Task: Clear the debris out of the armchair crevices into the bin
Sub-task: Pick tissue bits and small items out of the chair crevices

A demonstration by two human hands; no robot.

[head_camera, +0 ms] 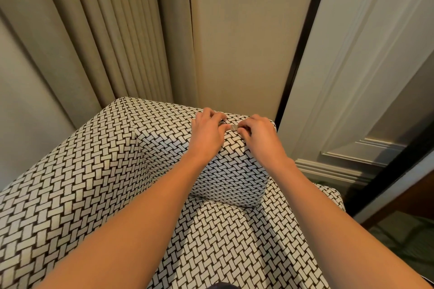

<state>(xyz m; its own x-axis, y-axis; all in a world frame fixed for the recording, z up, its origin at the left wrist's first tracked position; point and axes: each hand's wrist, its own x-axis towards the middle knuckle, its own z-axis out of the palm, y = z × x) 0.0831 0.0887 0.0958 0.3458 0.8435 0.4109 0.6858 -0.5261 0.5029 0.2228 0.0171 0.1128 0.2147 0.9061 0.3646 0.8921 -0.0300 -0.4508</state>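
The armchair [94, 171] is covered in black-and-white woven-pattern fabric and fills the lower half of the view. Both my hands rest on top of its right corner. My left hand [207, 130] has its fingers curled around a thin dark item that is mostly hidden. My right hand [257, 135] pinches a small grey flat piece of debris [234, 127] between thumb and fingers. The two hands almost touch at that piece. No bin is in view.
Beige pleated curtains [105, 30] hang behind the chair, beside a plain beige wall panel [239, 42]. A white panelled door with a dark frame [303, 54] stands at the right. A greenish floor patch [408, 239] shows at lower right.
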